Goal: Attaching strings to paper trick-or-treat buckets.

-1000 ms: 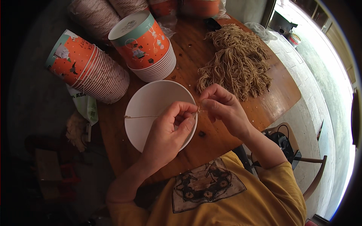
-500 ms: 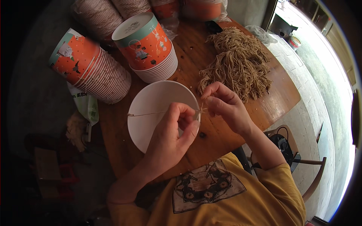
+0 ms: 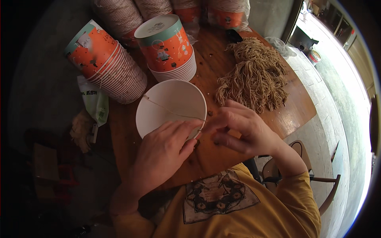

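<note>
A white paper bucket stands on the wooden table with its open mouth toward me. A thin tan string crosses the mouth from the upper left rim to the right rim. My left hand is closed over the bucket's near right rim, fingers at the edge and thumb outside. Against that same stretch of rim reaches my right hand, its fingers bent and smeared by motion. Whether it holds the string's end cannot be seen. Beyond it lies a heap of tan strings.
Behind the bucket stand an upright stack of orange and teal paper buckets and a leaning stack. Wrapped stacks line the back. A wooden chair is beside the table at right.
My left hand has moved down from above the bucket's mouth onto its near right rim. My right hand has dropped closer to the rim. The bucket has turned, and the string now slants.
</note>
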Demonstrator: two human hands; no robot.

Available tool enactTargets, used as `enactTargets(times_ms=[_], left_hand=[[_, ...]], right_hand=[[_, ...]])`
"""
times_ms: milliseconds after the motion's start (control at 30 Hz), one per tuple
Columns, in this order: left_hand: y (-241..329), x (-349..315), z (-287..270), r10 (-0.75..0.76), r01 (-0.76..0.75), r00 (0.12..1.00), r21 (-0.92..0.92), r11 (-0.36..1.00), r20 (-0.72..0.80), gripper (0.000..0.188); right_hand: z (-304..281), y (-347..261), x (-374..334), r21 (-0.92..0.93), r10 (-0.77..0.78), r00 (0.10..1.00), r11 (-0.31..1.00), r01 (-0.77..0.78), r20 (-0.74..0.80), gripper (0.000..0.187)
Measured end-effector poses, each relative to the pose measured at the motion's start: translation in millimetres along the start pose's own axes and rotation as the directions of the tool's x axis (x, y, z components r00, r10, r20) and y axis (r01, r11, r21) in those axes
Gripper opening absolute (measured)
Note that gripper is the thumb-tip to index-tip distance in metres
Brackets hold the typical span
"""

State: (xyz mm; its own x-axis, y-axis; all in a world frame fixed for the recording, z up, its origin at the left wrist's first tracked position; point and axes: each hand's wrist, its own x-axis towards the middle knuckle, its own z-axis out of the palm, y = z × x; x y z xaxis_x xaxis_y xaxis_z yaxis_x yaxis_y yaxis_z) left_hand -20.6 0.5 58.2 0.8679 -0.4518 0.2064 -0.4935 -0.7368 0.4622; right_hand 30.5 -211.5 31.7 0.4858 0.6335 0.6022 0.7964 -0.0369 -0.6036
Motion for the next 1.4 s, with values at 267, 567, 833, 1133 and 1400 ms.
enactTargets(times_ms=[267,567,833,1133,1400], left_hand=[[3,-29,45,0.084,-0.104,0.961,-0.061,0.993,-0.262,0.041],[-6,-42,19,0.219,-0.125,0.893,0.252,0.96,-0.392,0.043],[-46,3,-94,-0.366,0.001,0.845,-0.685,0.729,-0.389,0.024],[-118,71,-271,-0.174,-0.312,0.8,-0.647,0.696,-0.574,0.032],[-214,89,-279,-0.405,-0.228,0.655,-0.678,0.699,-0.638,0.069]], right_hand=[[21,-24,5,-0.267,-0.242,0.97,0.934,0.237,0.012,0.029],[3,-22,16,-0.105,0.034,0.951,0.992,-0.069,-0.307,0.012],[6,22,25,0.572,-0.048,0.989,0.819,-0.041,0.139,0.107],[-12,25,235,0.359,-0.265,0.954,0.885,0.297,-0.138,0.09],[21,61,366,0.419,0.027,0.995,0.908,0.014,-0.093,0.059]])
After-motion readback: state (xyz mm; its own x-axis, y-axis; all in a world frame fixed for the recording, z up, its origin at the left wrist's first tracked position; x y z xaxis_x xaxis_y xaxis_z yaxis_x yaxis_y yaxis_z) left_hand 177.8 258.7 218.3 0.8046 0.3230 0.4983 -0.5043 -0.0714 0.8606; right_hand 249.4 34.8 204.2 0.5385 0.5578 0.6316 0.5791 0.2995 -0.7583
